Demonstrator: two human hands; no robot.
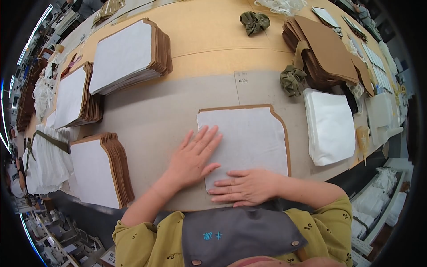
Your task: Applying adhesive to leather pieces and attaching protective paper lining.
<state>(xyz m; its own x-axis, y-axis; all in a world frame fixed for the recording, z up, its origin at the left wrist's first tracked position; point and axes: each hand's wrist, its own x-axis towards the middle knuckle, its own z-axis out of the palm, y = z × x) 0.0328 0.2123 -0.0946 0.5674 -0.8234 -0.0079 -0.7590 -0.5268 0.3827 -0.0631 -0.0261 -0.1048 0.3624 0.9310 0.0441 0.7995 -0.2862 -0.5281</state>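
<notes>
In front of me lies a white fabric panel (253, 138) on a slightly larger brown piece, whose edge shows along the top and right side. My left hand (195, 153) rests flat on the panel's left edge, fingers spread and pointing away from me. Across the lower part of the panel my right hand (244, 187) lies flat, its fingers stretched toward the left. Neither hand grips anything. To the right is a folded stack of white cloth pieces (330, 127).
Stacks of white-topped brown panels stand at the left: a far stack (122, 55), a middle stack (71, 98) and a near stack (95, 173). A tied white bundle (46, 153) sits at far left. Brown pieces (327, 49) and crumpled olive cloth (292, 81) lie at back right.
</notes>
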